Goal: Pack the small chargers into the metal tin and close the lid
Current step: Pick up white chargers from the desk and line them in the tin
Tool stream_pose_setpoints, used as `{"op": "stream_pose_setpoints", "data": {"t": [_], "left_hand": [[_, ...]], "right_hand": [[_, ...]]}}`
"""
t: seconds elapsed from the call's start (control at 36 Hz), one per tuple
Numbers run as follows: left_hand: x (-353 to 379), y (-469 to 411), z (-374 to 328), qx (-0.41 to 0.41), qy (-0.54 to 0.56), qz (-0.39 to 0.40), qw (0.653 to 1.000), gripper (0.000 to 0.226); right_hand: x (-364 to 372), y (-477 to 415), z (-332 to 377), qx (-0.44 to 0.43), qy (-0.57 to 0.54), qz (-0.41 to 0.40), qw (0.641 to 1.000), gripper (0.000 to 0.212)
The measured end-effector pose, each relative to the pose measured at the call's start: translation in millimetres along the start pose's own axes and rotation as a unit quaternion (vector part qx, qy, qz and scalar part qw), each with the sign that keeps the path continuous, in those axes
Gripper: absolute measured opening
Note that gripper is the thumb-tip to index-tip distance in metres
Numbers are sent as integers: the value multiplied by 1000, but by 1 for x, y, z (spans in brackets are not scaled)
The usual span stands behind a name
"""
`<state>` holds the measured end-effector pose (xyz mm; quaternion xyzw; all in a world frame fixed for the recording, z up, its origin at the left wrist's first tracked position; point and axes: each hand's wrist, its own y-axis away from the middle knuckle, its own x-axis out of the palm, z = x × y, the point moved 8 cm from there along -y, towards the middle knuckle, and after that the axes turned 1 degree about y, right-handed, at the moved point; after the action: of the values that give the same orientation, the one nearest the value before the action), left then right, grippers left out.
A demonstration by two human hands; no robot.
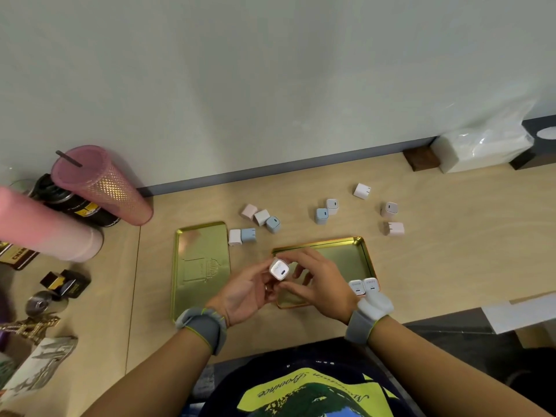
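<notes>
Two chargers [364, 286] already stand side by side in the near right corner of the metal tin [349, 254], our landmark: a shallow gold tray with rounded corners on the pale wooden table [451, 236]. Over the tin's left end we see both hands pinching one small white cube charger [279, 269], the left hand [246, 291] from below, the right hand [316, 284] from the side; together they hide much of the tin's floor. Left of the tin lies its lid [200, 266], flat, embossed. Beyond the tin we count ten loose chargers [261, 217], pink, blue and white, glossy rounded cubes. Far left of the tin stand a studded pink tumbler [102, 185] and blurred clutter cut by the frame. Far right, behind the tin, sits a white plastic-wrapped pack [481, 149].
</notes>
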<state>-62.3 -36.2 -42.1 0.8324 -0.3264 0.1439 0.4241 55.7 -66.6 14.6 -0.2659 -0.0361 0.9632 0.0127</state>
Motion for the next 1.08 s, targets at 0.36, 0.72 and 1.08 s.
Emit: {"op": "stream_pose_setpoints", "data": {"t": [0.36, 0.72, 1.08], "left_hand": [[-23, -22, -9, 11, -359, -118, 926, 29], [-108, -39, -99, 90, -683, -295, 662, 49], [-102, -12, -101, 263, -629, -322, 657, 36]], "right_hand": [[27, 3, -41, 50, 192, 142, 970, 28], [46, 10, -72, 27, 320, 247, 914, 41], [35, 12, -71, 29, 276, 221, 935, 48]]}}
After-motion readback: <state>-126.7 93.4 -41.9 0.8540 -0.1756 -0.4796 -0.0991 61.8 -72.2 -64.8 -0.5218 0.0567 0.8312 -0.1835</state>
